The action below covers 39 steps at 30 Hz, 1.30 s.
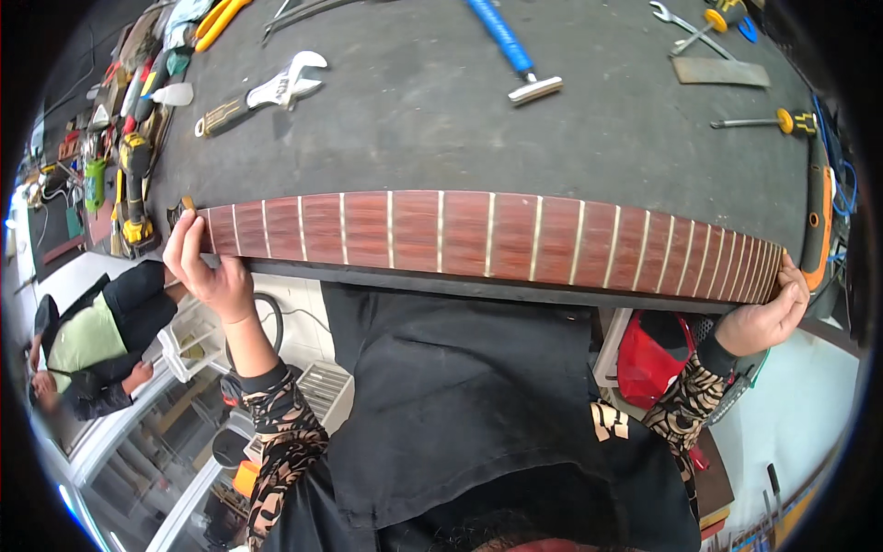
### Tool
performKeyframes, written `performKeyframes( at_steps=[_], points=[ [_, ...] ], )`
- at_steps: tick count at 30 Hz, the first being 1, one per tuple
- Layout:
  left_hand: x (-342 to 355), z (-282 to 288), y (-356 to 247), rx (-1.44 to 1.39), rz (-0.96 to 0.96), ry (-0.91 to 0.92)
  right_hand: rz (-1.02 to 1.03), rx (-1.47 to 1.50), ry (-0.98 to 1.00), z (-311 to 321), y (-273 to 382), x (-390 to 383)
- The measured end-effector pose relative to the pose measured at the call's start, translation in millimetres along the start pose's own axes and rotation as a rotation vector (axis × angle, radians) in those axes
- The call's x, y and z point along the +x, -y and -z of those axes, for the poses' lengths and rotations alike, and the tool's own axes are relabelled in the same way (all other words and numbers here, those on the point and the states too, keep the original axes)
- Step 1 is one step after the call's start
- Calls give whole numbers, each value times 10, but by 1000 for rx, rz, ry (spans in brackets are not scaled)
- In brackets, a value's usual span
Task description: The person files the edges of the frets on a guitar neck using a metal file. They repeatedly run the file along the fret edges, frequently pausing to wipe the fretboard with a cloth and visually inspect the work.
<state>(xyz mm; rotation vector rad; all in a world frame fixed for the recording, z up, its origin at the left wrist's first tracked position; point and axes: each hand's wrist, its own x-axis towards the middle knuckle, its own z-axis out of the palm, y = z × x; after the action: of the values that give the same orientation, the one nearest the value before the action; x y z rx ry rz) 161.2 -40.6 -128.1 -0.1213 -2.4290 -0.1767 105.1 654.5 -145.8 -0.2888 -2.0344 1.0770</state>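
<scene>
A long reddish-brown guitar fretboard [464,235] with pale metal frets lies crosswise along the near edge of the dark bench. Its frets sit wider apart at the left and crowd together toward the right. My left hand [210,271] grips the left end, fingers over its edge. At the opposite end my right hand [769,311] is closed around the tip, with the fingers partly hidden behind one another. A small dark piece with a brownish tip [187,204] shows just beyond my left fingers; its kind is unclear.
On the dark bench top [405,120] lie an adjustable wrench [267,94], a blue-handled tool [515,60], a flat metal plate [719,72] and a screwdriver [768,122]. Power tools [136,184] crowd the left side. Another person [97,336] is at the far left.
</scene>
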Motion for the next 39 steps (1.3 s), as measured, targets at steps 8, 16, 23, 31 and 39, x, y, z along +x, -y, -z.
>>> performKeyframes(
  at_steps=[8, 16, 23, 31, 39],
  points=[
    [-83, -80, -64, -55, 3, -80, 106, -78, 44, -4, -16, 1],
    [-111, -130, -31, -142, 20, -111, 42, -49, -17, -28, -9, -5],
    [-120, -158, -21, -258, -5, -141, 39, -82, -29, 14, -65, 38],
    [-147, -204, 49, -389, -36, -207, 10, -78, -41, -27, -71, 51],
    [-194, -276, 73, -487, -10, -309, 79, -239, -18, 43, -144, 102]
  ],
)
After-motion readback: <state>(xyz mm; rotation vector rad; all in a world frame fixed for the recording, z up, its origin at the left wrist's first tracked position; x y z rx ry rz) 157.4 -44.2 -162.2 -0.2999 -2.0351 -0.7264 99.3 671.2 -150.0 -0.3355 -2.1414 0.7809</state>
